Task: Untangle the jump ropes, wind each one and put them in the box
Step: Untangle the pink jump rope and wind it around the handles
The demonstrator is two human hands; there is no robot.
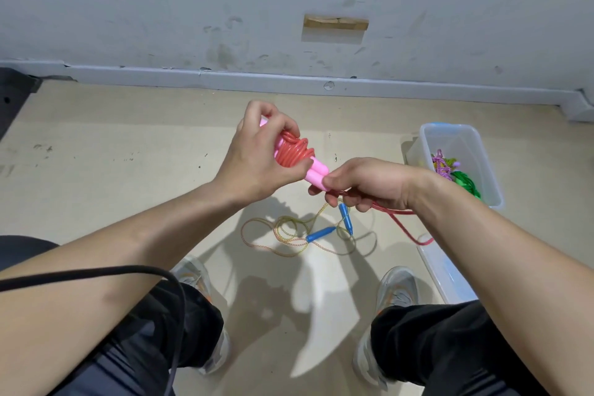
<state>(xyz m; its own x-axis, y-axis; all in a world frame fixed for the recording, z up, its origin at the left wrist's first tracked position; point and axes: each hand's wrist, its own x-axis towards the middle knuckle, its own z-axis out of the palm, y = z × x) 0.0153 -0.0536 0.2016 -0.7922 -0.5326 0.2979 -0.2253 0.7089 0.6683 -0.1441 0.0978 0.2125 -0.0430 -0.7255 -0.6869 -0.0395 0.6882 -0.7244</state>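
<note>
My left hand (260, 154) grips a red jump rope (294, 151) that is coiled around its two pink handles (316, 172). My right hand (363, 183) pinches the lower ends of those handles and holds the loose red tail (405, 225), which runs down under my right forearm. On the floor below my hands lies a yellow speckled rope with blue handles (321, 233), loose and looped. A clear plastic box (475, 145) stands at the right, with a purple rope and a green rope (463, 182) inside.
I sit facing a scuffed grey wall (289, 10) with a baseboard. The clear box lid (443, 273) lies on the floor beside my right shoe (395, 289). My left shoe (193, 270) is near it. A black cable (128, 272) crosses my left arm.
</note>
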